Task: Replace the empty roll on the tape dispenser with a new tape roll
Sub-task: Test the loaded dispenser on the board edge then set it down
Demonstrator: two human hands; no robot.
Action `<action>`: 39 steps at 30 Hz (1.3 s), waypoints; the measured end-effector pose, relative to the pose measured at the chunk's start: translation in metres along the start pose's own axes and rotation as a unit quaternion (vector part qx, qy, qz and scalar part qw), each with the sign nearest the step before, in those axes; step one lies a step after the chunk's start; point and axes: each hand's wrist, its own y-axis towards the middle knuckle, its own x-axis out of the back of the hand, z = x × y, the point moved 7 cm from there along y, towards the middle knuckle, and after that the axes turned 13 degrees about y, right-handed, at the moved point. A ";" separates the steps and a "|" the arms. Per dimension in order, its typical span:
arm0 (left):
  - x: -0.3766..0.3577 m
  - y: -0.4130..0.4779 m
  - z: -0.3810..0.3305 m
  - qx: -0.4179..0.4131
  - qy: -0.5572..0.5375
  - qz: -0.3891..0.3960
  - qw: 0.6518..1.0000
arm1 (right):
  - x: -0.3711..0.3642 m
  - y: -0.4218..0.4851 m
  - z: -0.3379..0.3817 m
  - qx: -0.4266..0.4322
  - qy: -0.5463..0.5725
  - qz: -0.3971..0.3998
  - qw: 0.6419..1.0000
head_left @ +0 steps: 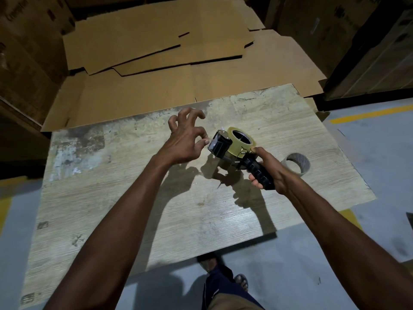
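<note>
A black hand-held tape dispenser (221, 146) hovers above the worn wooden table (138, 198), with a full yellowish tape roll (242, 142) seated on its hub. My right hand (268, 168) grips its ribbed black handle. At the dispenser's front end my left hand (185, 139) pinches with thumb and forefinger, the other fingers spread upward; a thin clear tape end seems to sit between the fingertips. An empty cardboard core (296, 164) lies on the table just right of my right hand.
Flattened cardboard sheets (156, 48) are piled beyond the table's far edge. Stacked cartons (26, 52) stand at left and right. Grey floor with yellow lines (366, 114) surrounds the table. A person's foot (241, 281) shows below the near edge.
</note>
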 end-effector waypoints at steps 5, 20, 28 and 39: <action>0.024 0.007 0.023 -0.018 0.000 0.016 1.000 | 0.017 -0.001 -0.004 -0.006 0.004 -0.012 1.000; -0.018 0.029 0.009 0.079 -0.094 0.105 0.987 | 0.018 -0.001 -0.026 0.000 -0.058 0.085 0.995; -0.028 0.029 0.012 0.118 -0.176 0.168 0.963 | 0.021 0.005 -0.030 -0.018 -0.081 0.083 0.993; -0.018 0.039 0.002 0.131 -0.292 0.162 0.934 | 0.036 0.008 -0.015 0.007 -0.203 0.074 0.976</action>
